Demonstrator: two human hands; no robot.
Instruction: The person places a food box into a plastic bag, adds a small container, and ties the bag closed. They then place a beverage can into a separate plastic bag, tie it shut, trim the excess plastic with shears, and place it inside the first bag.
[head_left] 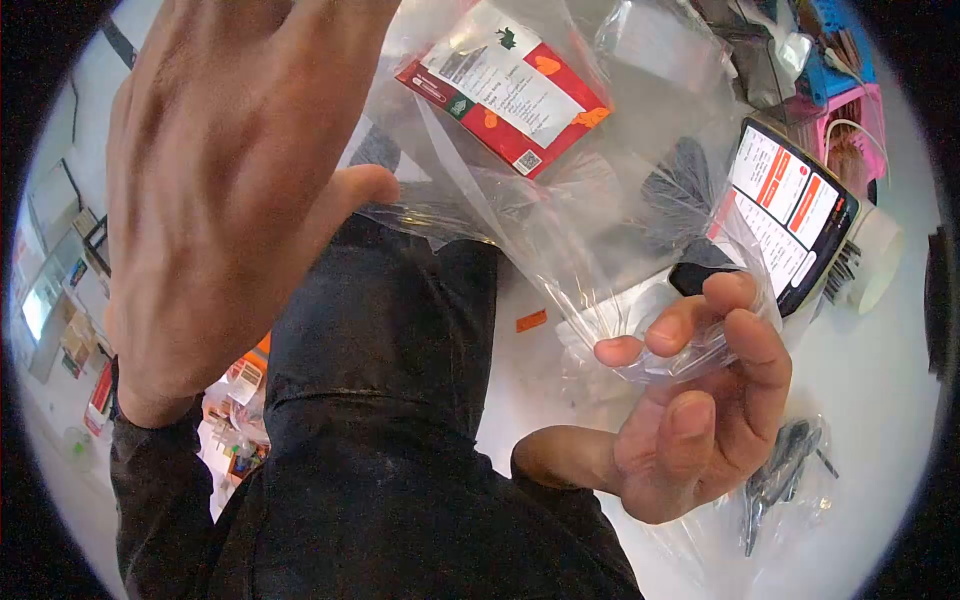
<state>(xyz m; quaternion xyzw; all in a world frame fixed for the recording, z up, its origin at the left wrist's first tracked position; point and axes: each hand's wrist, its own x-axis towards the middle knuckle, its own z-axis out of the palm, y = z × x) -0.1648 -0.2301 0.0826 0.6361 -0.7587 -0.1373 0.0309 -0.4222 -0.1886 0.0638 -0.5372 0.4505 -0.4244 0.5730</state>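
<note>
Clear plastic bag film [590, 290] stretches across the middle of the head view. My right hand [690, 410] has its palm turned up, and its bent fingers are hooked on the gathered edge of this bag. On the left, my left hand [230, 190] shows its back, large and near the camera. Its thumb sticks out apart, close to the bag's other side; the fingertips are cut off by the top edge. Beyond the film lies a red and white printed box [505, 90], with plastic around it.
A lit phone [785, 210] leans at the right by a white cup [870, 265]. Pink [860, 125] and blue [830, 50] baskets stand behind it. A clear bag with black items [785, 470] lies lower right. An orange sticker [531, 321] is on the white table.
</note>
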